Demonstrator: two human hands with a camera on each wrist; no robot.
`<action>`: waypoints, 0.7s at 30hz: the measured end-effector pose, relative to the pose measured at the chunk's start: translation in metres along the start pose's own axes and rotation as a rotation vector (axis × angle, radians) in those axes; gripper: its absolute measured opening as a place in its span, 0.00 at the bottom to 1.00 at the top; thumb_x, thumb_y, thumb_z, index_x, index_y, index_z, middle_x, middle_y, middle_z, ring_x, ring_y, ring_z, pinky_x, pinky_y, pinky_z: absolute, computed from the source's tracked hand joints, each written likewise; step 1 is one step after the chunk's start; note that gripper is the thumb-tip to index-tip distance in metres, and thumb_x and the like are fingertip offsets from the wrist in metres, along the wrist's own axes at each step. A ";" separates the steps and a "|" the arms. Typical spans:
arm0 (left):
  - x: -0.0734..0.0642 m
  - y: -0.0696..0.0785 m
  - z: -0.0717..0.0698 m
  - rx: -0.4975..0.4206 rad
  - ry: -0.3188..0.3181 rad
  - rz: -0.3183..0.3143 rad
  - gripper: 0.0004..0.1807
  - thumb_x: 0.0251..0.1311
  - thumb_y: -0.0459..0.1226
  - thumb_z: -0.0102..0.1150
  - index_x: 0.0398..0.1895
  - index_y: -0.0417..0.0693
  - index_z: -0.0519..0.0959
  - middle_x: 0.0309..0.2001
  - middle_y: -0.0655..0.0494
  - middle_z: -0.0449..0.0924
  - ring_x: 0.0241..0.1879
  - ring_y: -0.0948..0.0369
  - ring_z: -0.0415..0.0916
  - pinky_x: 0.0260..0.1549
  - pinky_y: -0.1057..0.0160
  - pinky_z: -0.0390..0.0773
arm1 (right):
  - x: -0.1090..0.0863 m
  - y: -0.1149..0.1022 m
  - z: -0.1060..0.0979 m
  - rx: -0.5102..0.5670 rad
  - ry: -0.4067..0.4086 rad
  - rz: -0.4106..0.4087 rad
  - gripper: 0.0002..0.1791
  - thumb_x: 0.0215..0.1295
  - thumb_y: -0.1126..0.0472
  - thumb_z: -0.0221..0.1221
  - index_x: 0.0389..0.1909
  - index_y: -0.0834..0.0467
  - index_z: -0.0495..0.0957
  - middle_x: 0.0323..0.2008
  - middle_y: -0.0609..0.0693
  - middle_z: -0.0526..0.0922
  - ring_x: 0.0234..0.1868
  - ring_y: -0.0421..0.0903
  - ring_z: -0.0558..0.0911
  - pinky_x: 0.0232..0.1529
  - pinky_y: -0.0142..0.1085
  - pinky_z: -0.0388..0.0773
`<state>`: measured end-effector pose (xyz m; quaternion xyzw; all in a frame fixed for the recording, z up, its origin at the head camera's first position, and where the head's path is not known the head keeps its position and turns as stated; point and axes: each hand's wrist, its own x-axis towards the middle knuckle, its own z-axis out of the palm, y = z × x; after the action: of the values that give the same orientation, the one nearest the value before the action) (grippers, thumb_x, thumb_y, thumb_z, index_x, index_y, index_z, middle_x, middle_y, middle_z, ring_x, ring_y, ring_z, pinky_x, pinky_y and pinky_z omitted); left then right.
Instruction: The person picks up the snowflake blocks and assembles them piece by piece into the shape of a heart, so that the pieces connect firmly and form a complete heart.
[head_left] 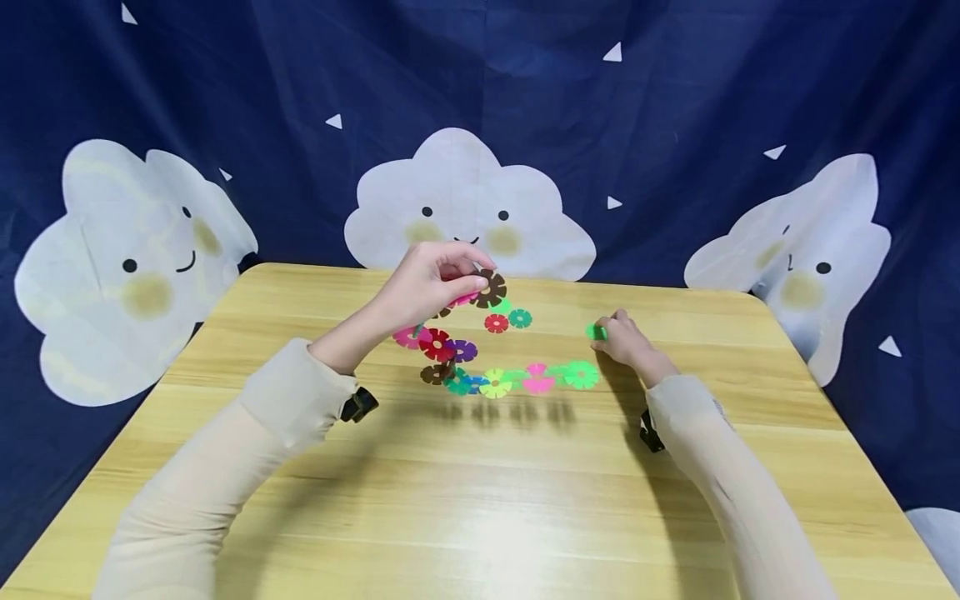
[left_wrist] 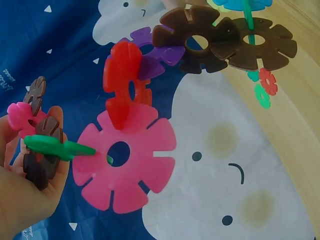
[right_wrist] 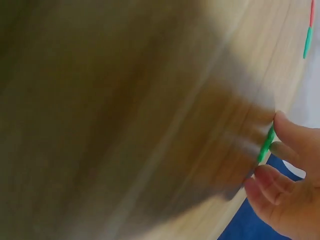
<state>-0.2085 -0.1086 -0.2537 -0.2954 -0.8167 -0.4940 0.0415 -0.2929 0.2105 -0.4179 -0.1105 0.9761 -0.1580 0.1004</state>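
Note:
My left hand [head_left: 431, 279] pinches one end of a chain of notched, flower-shaped plastic discs, close to a brown disc [head_left: 491, 288]. Below the hand, the chain runs down through a pink disc [left_wrist: 125, 160], a red disc [head_left: 436, 344] and a purple one [head_left: 462, 351]. It then bends right through a yellow disc [head_left: 495, 383] to a bright green disc [head_left: 581, 375], with shadows on the tabletop under this stretch. At the right, my right hand [head_left: 626, 340] holds a single green disc [right_wrist: 266, 145] at the table surface between thumb and fingers.
Loose on the wooden table [head_left: 480, 500] behind the chain lie a red disc [head_left: 497, 323], a teal disc [head_left: 520, 318] and a light green disc [head_left: 502, 306]. A dark blue curtain [head_left: 292, 83] with white clouds hangs behind the table's far edge.

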 end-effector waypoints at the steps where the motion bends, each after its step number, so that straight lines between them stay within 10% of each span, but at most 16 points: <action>1: 0.000 0.000 0.000 -0.003 -0.003 0.000 0.09 0.55 0.28 0.59 0.40 0.37 0.79 0.21 0.50 0.74 0.15 0.60 0.62 0.16 0.68 0.61 | 0.000 0.000 0.000 0.013 0.003 0.000 0.23 0.63 0.61 0.56 0.55 0.71 0.67 0.50 0.71 0.61 0.50 0.65 0.67 0.51 0.54 0.67; 14: 0.000 -0.002 0.003 0.004 -0.029 0.003 0.07 0.54 0.28 0.60 0.38 0.38 0.80 0.20 0.51 0.75 0.17 0.60 0.65 0.21 0.68 0.65 | 0.003 0.005 0.004 0.004 0.095 -0.058 0.08 0.58 0.64 0.60 0.34 0.65 0.79 0.40 0.62 0.78 0.40 0.57 0.77 0.42 0.47 0.74; 21: 0.000 -0.001 0.002 -0.007 -0.022 -0.016 0.08 0.54 0.28 0.59 0.39 0.38 0.80 0.22 0.50 0.76 0.17 0.59 0.65 0.20 0.68 0.65 | 0.005 0.000 -0.002 0.041 0.111 -0.134 0.17 0.52 0.70 0.62 0.42 0.70 0.72 0.38 0.65 0.77 0.39 0.59 0.76 0.41 0.48 0.73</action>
<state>-0.2085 -0.1075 -0.2560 -0.2944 -0.8178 -0.4937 0.0278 -0.2986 0.2099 -0.4166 -0.1645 0.9672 -0.1901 0.0379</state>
